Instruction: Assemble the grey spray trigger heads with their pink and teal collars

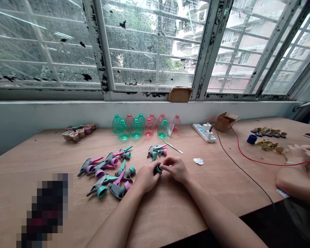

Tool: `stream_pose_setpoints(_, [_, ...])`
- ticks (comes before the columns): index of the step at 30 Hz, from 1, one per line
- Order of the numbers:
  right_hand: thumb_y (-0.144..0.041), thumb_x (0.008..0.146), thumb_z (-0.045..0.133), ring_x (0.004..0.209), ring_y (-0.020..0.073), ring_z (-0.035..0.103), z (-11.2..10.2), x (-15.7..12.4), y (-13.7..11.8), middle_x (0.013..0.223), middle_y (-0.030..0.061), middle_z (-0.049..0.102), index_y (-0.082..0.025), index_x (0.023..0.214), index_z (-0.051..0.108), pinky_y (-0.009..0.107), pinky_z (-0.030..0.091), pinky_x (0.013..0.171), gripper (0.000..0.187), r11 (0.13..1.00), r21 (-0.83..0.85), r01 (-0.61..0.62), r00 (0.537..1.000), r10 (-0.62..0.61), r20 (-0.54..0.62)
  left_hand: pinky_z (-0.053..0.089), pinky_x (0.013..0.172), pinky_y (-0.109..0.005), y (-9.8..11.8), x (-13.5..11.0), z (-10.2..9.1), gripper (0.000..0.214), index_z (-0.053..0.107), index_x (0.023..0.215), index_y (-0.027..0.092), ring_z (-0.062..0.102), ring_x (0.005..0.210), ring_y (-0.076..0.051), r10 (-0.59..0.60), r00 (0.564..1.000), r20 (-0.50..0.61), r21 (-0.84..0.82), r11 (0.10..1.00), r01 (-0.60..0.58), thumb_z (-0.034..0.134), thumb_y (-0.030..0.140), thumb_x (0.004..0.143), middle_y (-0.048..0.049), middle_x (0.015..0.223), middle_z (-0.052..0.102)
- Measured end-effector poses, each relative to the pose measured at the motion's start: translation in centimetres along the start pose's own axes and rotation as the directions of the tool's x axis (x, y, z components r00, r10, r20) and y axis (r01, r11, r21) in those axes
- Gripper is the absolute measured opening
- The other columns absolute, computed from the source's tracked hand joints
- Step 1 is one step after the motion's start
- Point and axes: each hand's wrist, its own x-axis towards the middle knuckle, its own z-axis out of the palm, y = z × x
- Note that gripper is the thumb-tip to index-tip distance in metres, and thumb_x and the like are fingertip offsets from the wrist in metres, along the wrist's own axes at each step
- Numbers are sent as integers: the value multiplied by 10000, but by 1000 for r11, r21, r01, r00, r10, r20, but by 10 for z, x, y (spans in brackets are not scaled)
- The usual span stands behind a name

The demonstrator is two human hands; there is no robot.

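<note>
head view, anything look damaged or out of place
Paint flakes off the window frame in dark patches. The spray heads lie scattered beside the left hand, which pinches a teal-ringed cap with the right hand. The bottles stand in rows.

Ten small plastic bottles [136,130] stand together, five green and five pink. Roughly ten trigger spray heads [118,189] show, overlap blurring the count, plus about seven small square pots [74,137]. There are two white discs [198,161] and one each of power strip [200,131], tweezers [173,147], blue cap [251,138] and open cardboard box [226,122]
</note>
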Motion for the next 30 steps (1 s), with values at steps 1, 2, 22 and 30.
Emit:
stream_pose_setpoints(1, [-383, 696, 750, 621, 145, 595, -1, 0, 0, 690, 25, 663, -172, 724, 671, 258, 490, 588, 227, 1000, 6, -1, 1000, 1, 12, 459, 775, -284, 0, 0, 0, 407, 591, 1184, 305, 625, 983, -230, -7, 1000, 0, -2, 1000, 7, 551, 181, 798, -22, 1081, 689])
stream_pose_setpoints(2, [-384, 713, 735, 655, 163, 618, -2, 0, 0, 725, 40, 685, -173, 752, 692, 278, 508, 620, 219, 1000, 12, 0, 1000, -1, 25, 460, 776, -288, 0, 0, 0, 415, 589, 1191, 299, 625, 985, -234, -17, 1000, 1, -4, 1000, 17, 553, 178, 795, -27, 1081, 690])
stream_pose_setpoints(22, [-334, 742, 716, 672, 158, 606, 1, -2, -10, 774, 52, 684, -190, 780, 713, 268, 490, 593, 149, 991, -96, 89, 996, -89, 4, 448, 780, -285, 1, 1, 1, 412, 609, 1149, 264, 618, 967, -229, -4, 1000, -2, -23, 1000, 4, 544, 118, 769, -37, 1059, 688])
stream_pose_setpoints(30, [-372, 777, 692, 604, 132, 529, -3, -2, -12, 751, 45, 633, -203, 778, 734, 261, 440, 549, 174, 966, -227, 125, 992, -121, 35, 460, 832, -304, 2, 1, 0, 394, 608, 1161, 269, 613, 988, -230, -8, 1000, 8, -54, 999, 8, 547, 159, 788, -41, 1079, 683])
